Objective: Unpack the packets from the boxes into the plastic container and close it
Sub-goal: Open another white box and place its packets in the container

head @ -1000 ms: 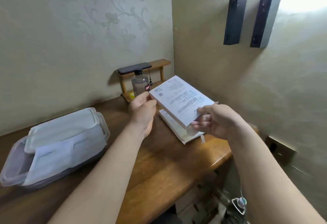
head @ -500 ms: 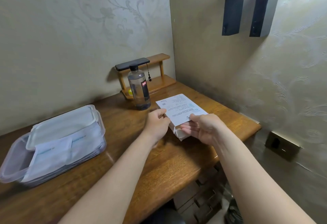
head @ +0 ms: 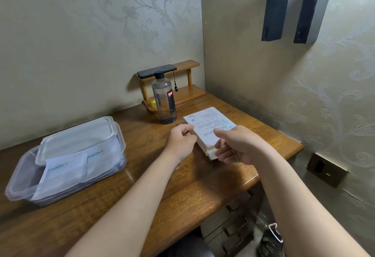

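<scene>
The box (head: pixel 209 128) is low near the right edge of the surface (head: pixel 154 175); I cannot tell if it rests there. The left hand (head: pixel 181 144) grips its left side. The right hand (head: pixel 237 147) pinches its near end, where a flap hangs open. If the box tips, what is inside could slide out and fall off the edge. The plastic container (head: pixel 18 181), at the left edge, holds white packets (head: pixel 65 167). Its lid (head: pixel 77 137) lies loose and crooked on top.
</scene>
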`<state>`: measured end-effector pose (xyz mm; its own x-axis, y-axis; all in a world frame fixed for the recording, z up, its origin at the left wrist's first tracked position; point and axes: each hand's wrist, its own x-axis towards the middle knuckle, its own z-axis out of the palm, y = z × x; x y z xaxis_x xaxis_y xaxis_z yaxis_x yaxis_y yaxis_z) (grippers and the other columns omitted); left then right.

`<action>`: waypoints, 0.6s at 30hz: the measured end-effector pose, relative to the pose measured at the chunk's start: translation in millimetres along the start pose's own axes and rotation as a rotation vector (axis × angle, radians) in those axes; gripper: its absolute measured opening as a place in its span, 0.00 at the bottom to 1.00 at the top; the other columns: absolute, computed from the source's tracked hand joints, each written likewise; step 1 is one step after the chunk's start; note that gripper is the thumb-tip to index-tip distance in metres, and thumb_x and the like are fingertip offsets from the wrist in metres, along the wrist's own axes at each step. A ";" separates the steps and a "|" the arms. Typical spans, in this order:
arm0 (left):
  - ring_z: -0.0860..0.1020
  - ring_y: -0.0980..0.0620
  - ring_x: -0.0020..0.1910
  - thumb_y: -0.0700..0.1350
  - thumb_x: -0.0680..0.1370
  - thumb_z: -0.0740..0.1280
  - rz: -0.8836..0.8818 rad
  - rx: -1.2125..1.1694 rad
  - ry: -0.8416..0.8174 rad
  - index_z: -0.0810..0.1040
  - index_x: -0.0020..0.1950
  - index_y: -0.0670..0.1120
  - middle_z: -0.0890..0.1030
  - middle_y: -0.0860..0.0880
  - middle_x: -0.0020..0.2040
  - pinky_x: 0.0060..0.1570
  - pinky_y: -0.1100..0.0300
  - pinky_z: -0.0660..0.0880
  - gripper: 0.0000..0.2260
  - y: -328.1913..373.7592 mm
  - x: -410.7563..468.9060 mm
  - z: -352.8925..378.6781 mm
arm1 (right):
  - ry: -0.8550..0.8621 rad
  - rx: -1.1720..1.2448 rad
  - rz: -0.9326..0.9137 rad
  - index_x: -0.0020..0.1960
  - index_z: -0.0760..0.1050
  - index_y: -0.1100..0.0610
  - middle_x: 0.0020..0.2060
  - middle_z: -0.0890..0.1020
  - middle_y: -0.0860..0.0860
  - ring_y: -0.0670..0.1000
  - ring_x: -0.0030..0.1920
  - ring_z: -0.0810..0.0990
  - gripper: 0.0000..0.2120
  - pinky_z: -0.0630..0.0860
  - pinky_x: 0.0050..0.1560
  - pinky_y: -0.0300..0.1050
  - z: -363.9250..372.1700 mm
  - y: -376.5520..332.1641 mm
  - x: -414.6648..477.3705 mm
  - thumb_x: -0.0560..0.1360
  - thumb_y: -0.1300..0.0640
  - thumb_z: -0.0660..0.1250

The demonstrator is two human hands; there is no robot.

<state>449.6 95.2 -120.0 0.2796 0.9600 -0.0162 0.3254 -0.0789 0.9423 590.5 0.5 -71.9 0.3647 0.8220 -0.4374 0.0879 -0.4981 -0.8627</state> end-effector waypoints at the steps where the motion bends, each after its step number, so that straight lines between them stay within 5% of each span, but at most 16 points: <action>1: 0.74 0.49 0.69 0.37 0.80 0.66 0.011 -0.005 0.027 0.78 0.67 0.47 0.78 0.49 0.69 0.65 0.48 0.78 0.16 2.4 -2.4 -5.2 | -0.015 0.008 -0.035 0.50 0.80 0.66 0.33 0.85 0.58 0.51 0.28 0.82 0.21 0.77 0.29 0.41 3.6 -5.4 -3.1 0.82 0.46 0.63; 13: 0.84 0.51 0.42 0.32 0.82 0.62 0.194 -0.164 0.333 0.79 0.55 0.41 0.84 0.44 0.44 0.45 0.59 0.83 0.08 31.0 -74.4 -190.1 | -0.288 -0.022 -0.407 0.50 0.78 0.64 0.38 0.83 0.60 0.55 0.32 0.81 0.14 0.78 0.31 0.44 165.8 -86.9 -50.2 0.81 0.52 0.66; 18: 0.85 0.52 0.42 0.34 0.81 0.65 0.208 -0.080 0.576 0.80 0.47 0.47 0.85 0.48 0.42 0.45 0.59 0.84 0.09 15.5 -129.9 -297.1 | -0.500 -0.085 -0.493 0.50 0.78 0.66 0.37 0.82 0.61 0.56 0.32 0.80 0.16 0.78 0.31 0.45 276.6 -116.3 -90.0 0.78 0.51 0.71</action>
<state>150.0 49.2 -3.9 -0.2095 0.9193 0.3332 0.2417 -0.2815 0.9286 291.1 60.8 -2.4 -0.2037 0.9755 -0.0828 0.2131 -0.0384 -0.9763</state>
